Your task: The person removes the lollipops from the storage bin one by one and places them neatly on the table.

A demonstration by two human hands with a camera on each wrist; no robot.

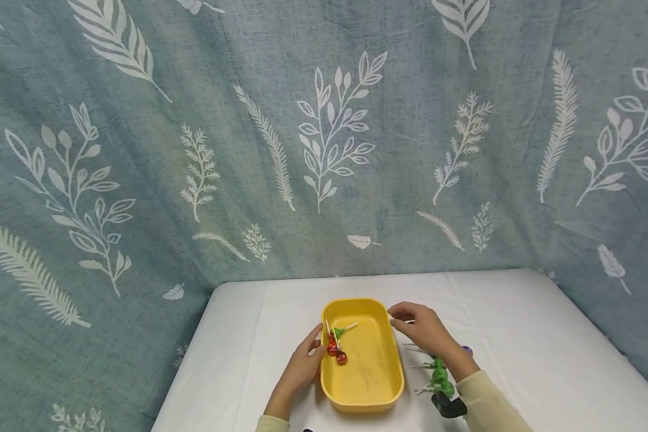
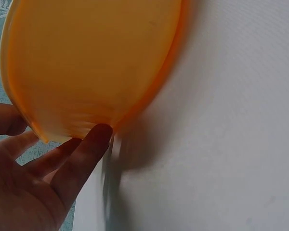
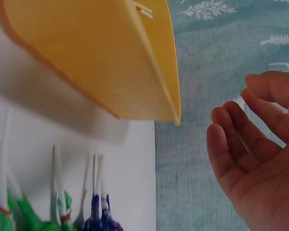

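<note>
Bracing the yellow tray (image 1: pixel 380 393) from its left side, the left hand (image 1: pixel 305 360) lies with straight fingers against the outer wall; the left wrist view shows fingertips (image 2: pixel 98 134) touching the tray's underside edge and the thumb near the rim, with nothing enclosed, so this is a steadying contact rather than a grip. The tray sits flat on the white surface (image 1: pixel 545 360), near its front edge and between the two hands, which keeps its open top within reach of both. Inside it, toward the left wall, lie two red lollipops (image 1: pixel 336 353) and one green lollipop (image 1: pixel 339 330), sticks pointing away from the person and to the right. The right hand (image 1: pixel 418 327) hovers over the tray's far right corner with fingers loosely curved; the right wrist view shows an empty palm and relaxed fingers (image 3: pixel 241 139), holding nothing. Just right of the tray, partly under the right forearm, a loose group of green lollipops (image 1: pixel 440 378) lies on the surface, with purple lollipops (image 3: pixel 100 216) among them, seen best from the right wrist. That stock lies on the side of the free hand, while the opposite hand keeps the tray from sliding. A leaf-patterned cloth (image 1: pixel 324 150) hangs behind the surface.
</note>
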